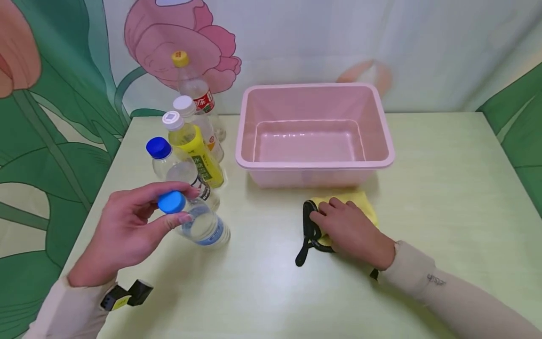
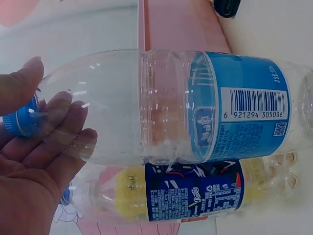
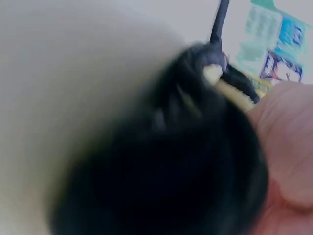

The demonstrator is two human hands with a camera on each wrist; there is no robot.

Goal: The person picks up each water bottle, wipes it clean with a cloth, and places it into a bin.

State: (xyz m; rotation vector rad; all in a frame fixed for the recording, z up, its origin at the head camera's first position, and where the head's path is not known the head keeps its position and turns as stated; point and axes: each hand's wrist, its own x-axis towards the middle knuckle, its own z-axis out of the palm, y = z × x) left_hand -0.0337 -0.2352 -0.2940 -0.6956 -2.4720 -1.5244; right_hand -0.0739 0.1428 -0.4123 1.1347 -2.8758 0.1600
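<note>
My left hand (image 1: 131,226) pinches the neck of a clear plastic bottle (image 1: 211,230) between thumb and fingers, just under its light-blue cap (image 1: 171,202). In the left wrist view this bottle (image 2: 107,107) shows a blue label with a barcode. Its base is right at the tabletop. In front of the pink tub, my right hand (image 1: 351,230) curls over a yellow cloth (image 1: 360,202) and grips a black looped item (image 1: 311,226) with a tab hanging off. The right wrist view shows the black item (image 3: 186,171) blurred; I cannot tell its kind.
A pink tub (image 1: 315,165) stands at the table's back. Left of it, bottles line up: one with a dark-blue cap (image 1: 158,148), a yellow-labelled one (image 1: 201,157), a white-capped one (image 1: 185,104), and a red-labelled one with a yellow cap (image 1: 180,59). A patterned curtain (image 1: 296,42) hangs behind.
</note>
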